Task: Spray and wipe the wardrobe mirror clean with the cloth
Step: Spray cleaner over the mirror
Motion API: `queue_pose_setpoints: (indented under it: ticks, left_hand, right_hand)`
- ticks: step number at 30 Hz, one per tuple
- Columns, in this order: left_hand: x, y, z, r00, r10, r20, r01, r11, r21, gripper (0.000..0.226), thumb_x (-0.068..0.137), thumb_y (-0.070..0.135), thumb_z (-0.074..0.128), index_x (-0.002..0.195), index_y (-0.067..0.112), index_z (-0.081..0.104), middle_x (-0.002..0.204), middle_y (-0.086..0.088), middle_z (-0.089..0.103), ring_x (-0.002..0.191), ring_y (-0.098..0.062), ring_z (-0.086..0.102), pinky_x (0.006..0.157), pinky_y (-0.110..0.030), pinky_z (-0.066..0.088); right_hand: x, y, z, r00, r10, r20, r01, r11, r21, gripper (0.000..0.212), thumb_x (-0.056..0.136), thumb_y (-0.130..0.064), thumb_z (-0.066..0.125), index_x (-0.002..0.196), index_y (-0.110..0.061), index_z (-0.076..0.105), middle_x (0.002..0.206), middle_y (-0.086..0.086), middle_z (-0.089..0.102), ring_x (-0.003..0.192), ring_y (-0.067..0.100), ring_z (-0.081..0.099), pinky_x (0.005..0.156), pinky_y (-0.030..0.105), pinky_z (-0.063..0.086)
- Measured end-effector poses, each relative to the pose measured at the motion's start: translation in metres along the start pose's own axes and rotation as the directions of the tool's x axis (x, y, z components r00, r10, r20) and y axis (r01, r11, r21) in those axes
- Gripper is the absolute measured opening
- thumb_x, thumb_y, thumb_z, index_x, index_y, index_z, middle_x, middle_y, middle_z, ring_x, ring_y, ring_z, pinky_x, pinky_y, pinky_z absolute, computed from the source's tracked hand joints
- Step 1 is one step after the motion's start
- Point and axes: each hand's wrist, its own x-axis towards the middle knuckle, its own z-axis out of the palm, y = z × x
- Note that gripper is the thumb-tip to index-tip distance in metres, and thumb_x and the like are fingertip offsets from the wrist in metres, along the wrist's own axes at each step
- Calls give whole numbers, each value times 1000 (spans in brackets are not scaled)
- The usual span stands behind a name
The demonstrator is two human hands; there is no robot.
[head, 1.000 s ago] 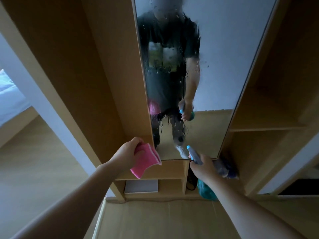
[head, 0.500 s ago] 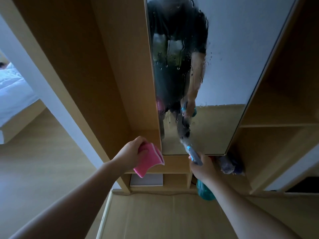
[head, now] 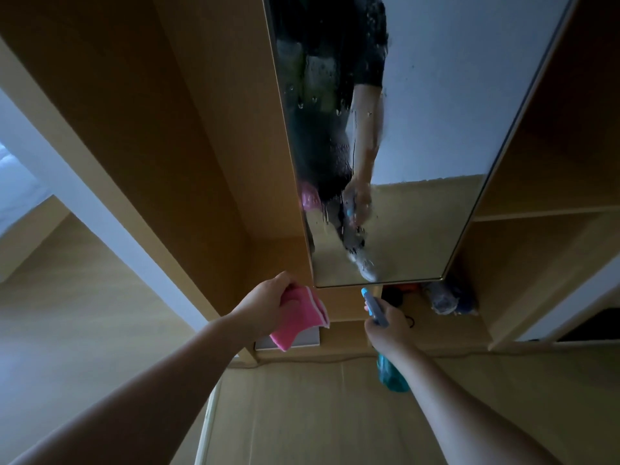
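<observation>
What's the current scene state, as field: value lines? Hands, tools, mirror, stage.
left hand: grips pink cloth, folded, held below the mirror's lower left corner
right hand: holds spray bottle, nozzle pointing up toward the glass
mirror: droplets and runs on its left part, right part looks dry
cloth on glass: no, not touching
stage: sprayed in part, wiping not yet begun
surroundings: wooden wardrobe with open shelves on both sides
</observation>
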Motion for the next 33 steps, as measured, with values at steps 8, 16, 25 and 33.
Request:
queue_pose_setpoints:
  ticks: [8,16,25,33]
  left_hand:
    - [12,-2,10,998,51,46,-50,999,-18,17,94,19,55,107,29,54,95,17,57,82,0,56,58,-11,46]
    - [23,9,14,997,45,59,-42,998,-42,17,95,23,55,111,31,54,100,14,59,84,-2,57,63,-15,49]
    - [38,45,27,989,112,96,-109,993,-34,14,96,23,52,109,29,53,94,15,57,81,-3,58,60,-16,50]
    - [54,87,33,981,164,101,-162,986,-30,28,99,18,45,120,35,44,97,10,56,79,-6,58,56,-18,52]
  right_hand:
    - [3,9,3,998,7,-65,-11,998,-57,21,79,-7,49,74,-26,54,66,6,60,57,20,58,50,25,42]
    - [1,21,-28,968,130,-216,-126,992,32,32,83,-4,51,82,-37,52,73,-9,58,59,13,59,46,17,42]
    - [1,38,-67,928,216,-303,-213,976,42,28,84,-10,54,83,-38,50,76,-9,59,62,9,58,46,18,36]
    - [-15,19,-122,930,127,-345,-99,990,98,26,81,-14,56,78,-41,56,64,-8,60,53,3,58,43,9,37]
